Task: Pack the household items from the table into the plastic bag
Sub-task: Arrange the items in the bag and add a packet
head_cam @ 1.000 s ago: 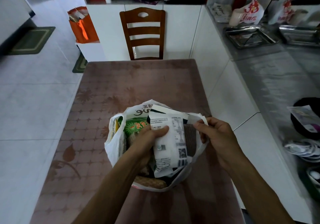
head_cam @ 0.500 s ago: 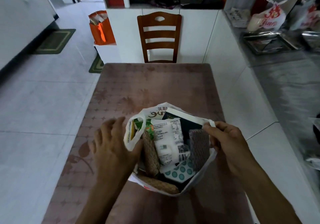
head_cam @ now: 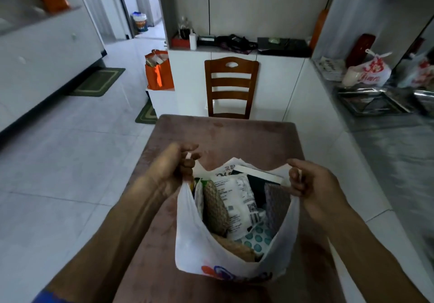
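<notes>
A white plastic bag (head_cam: pixel 195 244) stands open on the brown patterned table (head_cam: pixel 225 133). My left hand (head_cam: pixel 175 165) grips its left handle and my right hand (head_cam: pixel 307 182) grips its right handle, stretching the mouth wide. Inside lie a white printed packet (head_cam: pixel 237 199), a tan scouring pad (head_cam: pixel 215 207), a grey pad (head_cam: pixel 277 201), a teal dotted pack (head_cam: pixel 256 240) and a dark box with a white edge (head_cam: pixel 258 176). What lies deeper in the bag is hidden.
A wooden chair (head_cam: pixel 231 87) stands at the table's far end. An orange bag (head_cam: pixel 159 70) sits on a low white unit to the left. On the right runs a steel counter (head_cam: pixel 399 152) with a metal tray (head_cam: pixel 373 102) and a knotted white bag (head_cam: pixel 368 72).
My left hand left the packet inside the bag, came out over the left rim and took the left handle. Both hands pulled the handles up and apart. The view tilted upward.
</notes>
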A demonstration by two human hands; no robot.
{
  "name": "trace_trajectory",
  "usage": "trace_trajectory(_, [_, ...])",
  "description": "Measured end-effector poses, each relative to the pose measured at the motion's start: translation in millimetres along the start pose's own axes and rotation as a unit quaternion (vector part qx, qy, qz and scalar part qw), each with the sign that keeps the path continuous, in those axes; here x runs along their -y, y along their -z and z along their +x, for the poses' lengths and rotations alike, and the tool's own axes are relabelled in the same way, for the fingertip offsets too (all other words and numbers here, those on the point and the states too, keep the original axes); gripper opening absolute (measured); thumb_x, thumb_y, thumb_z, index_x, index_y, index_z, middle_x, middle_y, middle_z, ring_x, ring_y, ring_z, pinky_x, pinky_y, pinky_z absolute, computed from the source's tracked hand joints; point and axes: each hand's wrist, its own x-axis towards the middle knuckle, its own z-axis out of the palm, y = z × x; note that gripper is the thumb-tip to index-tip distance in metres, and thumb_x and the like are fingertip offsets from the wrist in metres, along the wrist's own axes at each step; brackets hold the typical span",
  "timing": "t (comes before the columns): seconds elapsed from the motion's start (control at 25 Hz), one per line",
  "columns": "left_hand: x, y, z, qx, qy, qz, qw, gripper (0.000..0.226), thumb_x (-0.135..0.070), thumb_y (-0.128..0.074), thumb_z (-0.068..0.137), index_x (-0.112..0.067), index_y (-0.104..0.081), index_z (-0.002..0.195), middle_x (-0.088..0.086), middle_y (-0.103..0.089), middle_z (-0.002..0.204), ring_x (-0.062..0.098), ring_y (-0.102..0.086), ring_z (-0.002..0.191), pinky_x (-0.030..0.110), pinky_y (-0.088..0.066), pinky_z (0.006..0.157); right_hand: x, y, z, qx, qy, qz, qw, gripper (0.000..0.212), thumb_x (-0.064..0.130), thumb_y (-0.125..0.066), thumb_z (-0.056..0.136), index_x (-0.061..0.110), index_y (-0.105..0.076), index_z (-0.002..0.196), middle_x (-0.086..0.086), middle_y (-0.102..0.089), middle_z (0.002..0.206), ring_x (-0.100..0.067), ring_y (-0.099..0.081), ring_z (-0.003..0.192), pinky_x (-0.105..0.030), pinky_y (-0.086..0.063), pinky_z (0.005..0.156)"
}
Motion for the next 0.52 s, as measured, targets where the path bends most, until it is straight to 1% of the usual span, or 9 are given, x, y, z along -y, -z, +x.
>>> trace_trajectory(0.12, [-39.2,-2.3,7.1,-0.026,-0.067,0.038,0.997,0.016,-0.023,-0.051,0.089,-0.01,-0.054,0.099,-0.009,-0.038,0.041,0.007,-0.024,0.036,0.018,-0.02,0.035,31.2,-21.2,15.5,0.022,0.026,-0.003,0.999,0.007,0.014,-0.057,0.088,0.008,-0.055,0.085,-0.001,-0.049,0.056,-0.01,-0.032,0.041,-0.023,-0.024,0.04])
trace_trajectory(0.24, [-63.4,-1.0,24.5,-0.04,-0.101,0.067,0.992,0.018,-0.024,-0.055,0.085,-0.008,-0.059,0.091,-0.004,-0.039,0.051,0.008,-0.026,0.038,0.021,-0.02,0.04,45.9,-40.7,44.2,0.016,0.038,-0.023,0.999,0.009,0.014,-0.064,0.084,0.01,-0.057,0.08,0.001,-0.05,0.054,-0.009,-0.034,0.04,-0.023,-0.026,0.04])
trace_trajectory(0.32, [-64.9,3.5,47.9,-0.054,-0.117,0.098,0.987,0.018,-0.023,-0.055,0.083,-0.007,-0.06,0.086,-0.002,-0.043,0.055,0.01,-0.031,0.04,0.02,-0.023,0.041,37.8,-43.6,73.4,-0.035,0.009,-0.031,0.999,0.014,0.012,-0.063,0.083,0.013,-0.056,0.071,0.001,-0.048,0.05,-0.011,-0.034,0.04,-0.024,-0.027,0.041])
trace_trajectory(0.4, [-49.6,10.8,67.6,-0.053,-0.102,0.139,0.984,0.024,-0.03,-0.052,0.084,-0.008,-0.062,0.084,0.0,-0.046,0.057,0.012,-0.035,0.045,0.022,-0.028,0.042,13.6,-40.3,97.8,-0.097,-0.038,-0.07,0.992,0.023,0.009,-0.057,0.086,0.012,-0.054,0.063,0.0,-0.045,0.044,-0.013,-0.034,0.037,-0.023,-0.028,0.04])
trace_trajectory(0.44, [-38.8,16.4,75.3,-0.057,-0.088,0.167,0.98,0.028,-0.032,-0.049,0.088,-0.007,-0.06,0.082,0.003,-0.044,0.058,0.014,-0.034,0.047,0.024,-0.028,0.044,0.4,-37.1,104.7,-0.117,-0.053,-0.092,0.987,0.027,0.008,-0.054,0.088,0.011,-0.053,0.061,-0.002,-0.043,0.042,-0.013,-0.034,0.034,-0.022,-0.027,0.04])
trace_trajectory(0.52, [-23.6,27.2,88.8,-0.083,-0.089,0.198,0.973,0.029,-0.021,-0.044,0.096,-0.006,-0.059,0.077,0.006,-0.041,0.057,0.016,-0.035,0.049,0.027,-0.029,0.046,-13.2,-31.0,112.9,-0.14,-0.062,-0.109,0.982,0.031,0.007,-0.047,0.091,0.009,-0.053,0.061,-0.007,-0.04,0.047,-0.017,-0.031,0.036,-0.024,-0.024,0.043])
